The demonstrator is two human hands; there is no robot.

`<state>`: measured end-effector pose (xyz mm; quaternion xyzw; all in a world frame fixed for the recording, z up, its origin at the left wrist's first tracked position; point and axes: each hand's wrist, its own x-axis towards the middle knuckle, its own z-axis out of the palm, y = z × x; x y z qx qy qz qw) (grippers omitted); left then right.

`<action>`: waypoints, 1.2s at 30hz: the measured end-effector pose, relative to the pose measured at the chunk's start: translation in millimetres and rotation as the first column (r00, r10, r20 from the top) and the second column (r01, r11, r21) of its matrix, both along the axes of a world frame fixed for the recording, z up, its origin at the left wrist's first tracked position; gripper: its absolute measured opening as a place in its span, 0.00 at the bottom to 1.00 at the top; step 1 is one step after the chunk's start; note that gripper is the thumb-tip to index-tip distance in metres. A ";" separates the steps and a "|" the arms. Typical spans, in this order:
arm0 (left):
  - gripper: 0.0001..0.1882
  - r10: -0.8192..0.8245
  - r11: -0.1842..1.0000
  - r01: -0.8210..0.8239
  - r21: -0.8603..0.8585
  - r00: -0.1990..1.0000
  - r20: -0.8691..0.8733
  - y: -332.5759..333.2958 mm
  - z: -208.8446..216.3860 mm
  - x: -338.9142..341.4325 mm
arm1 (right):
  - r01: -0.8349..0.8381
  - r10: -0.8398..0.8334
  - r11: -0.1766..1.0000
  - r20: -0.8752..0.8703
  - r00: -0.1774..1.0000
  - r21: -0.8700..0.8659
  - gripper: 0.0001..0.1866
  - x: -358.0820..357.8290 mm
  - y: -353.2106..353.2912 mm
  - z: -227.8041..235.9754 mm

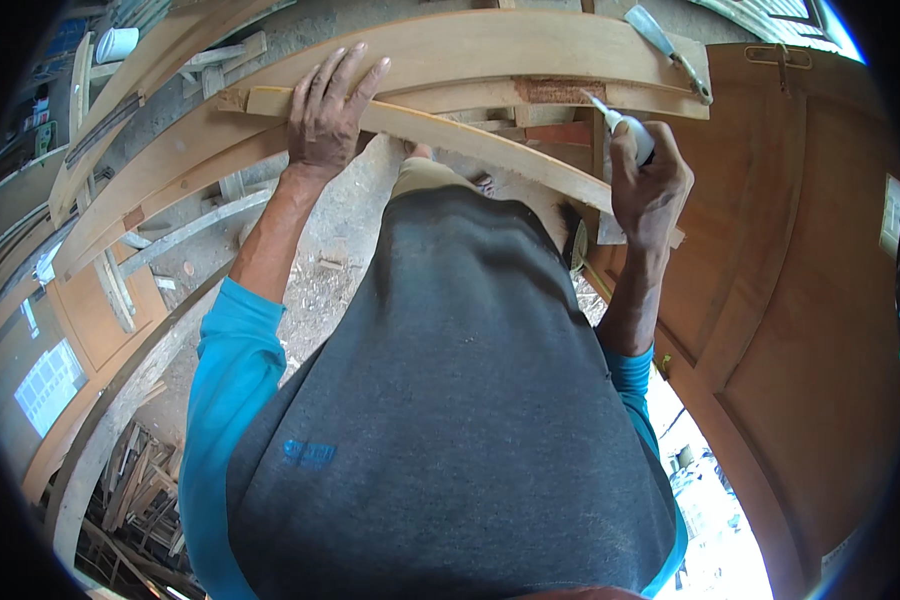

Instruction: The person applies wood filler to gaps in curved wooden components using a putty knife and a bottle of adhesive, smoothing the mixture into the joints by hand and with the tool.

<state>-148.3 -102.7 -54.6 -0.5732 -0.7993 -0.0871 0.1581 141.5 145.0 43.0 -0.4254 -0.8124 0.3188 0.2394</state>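
Note:
My left hand (pixel 330 115) lies with its fingers stretched out across a narrow wooden strip (pixel 450 130) and the larger wooden board behind it. The strip slants down to the right and its far end passes close to my right wrist. My right hand (pixel 653 175) is wrapped round a white squeeze bottle (pixel 637 137) with a pointed nozzle. Its tip points up and left, near a rough reddish-brown patch (pixel 560 92) on the edge of the long curved board (pixel 450 55). I cannot tell whether the nozzle touches the wood.
A flat-bladed hand tool (pixel 662 38) lies at the board's right end. Tall brown wooden panels (pixel 750 230) stand at the right. More curved timber and a white cup (pixel 117 44) are at the left. Wood scraps (pixel 145 475) are piled at the lower left.

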 end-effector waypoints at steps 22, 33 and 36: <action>0.30 0.012 1.000 -0.012 -0.004 1.000 -0.006 -4.2 -2.5 5.1 | -0.162 0.161 0.986 0.022 0.987 0.033 0.10 -7.0 -22.7 -1.7; 0.30 0.014 1.000 -0.014 -0.011 1.000 -0.003 -5.1 -2.9 5.3 | -0.122 0.119 0.988 0.037 0.992 0.092 0.13 -3.6 -15.9 -3.7; 0.30 0.014 1.000 -0.014 -0.012 1.000 -0.002 -5.4 -3.6 4.7 | -0.093 0.089 0.991 0.048 0.995 0.094 0.12 -1.4 -11.6 -3.9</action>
